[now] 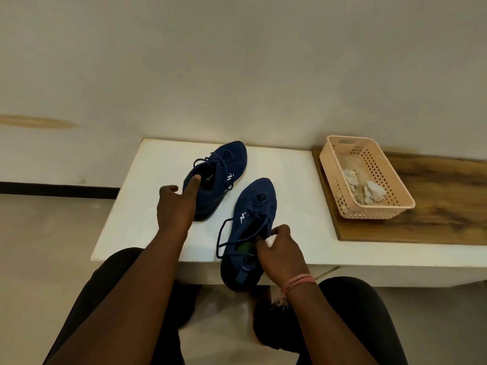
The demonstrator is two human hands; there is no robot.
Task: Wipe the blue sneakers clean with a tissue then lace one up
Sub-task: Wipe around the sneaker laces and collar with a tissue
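Bare table [147,206] lies left of both sneakers [216,177]; basket [340,191] blocks the right.

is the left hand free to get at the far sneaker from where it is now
Probably yes. The left hand is open and holds nothing, with a finger at the far sneaker by its heel opening. Nothing lies between them on the white table; the right hand is busy at the near sneaker.

No readable text; each blue sneaker [254,206] bears only a small white zigzag logo [242,218] on its side.
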